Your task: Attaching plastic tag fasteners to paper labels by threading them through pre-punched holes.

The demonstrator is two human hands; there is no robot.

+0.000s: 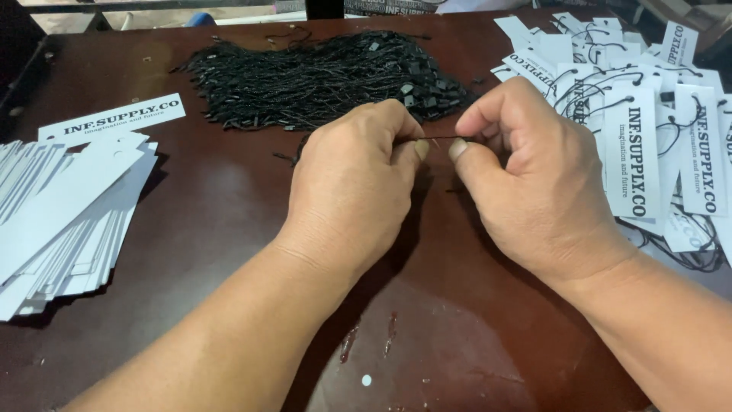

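Fingers [418, 147] of both hands pinched shut on a thin black cord [441, 138], stretched short and taut between the thumb tips. Left hand [352, 187] closed around one end, right hand [526, 172] closed around the other, both above the middle of the dark table [229, 229]. Behind them, a heap of black cords [320, 76]. On the left, a fanned stack of unstrung white tags [69, 206]; on the right, a pile of strung tags [648, 137] with cords looped through the holes.

Best done, by the look of it, with the cord kept taut and the grip close to the ends, so the thin line does not slip or kink. Worth working clear of the heap, lest loose cords snag. Whether a tag sits hidden under the palms: cannot tell.
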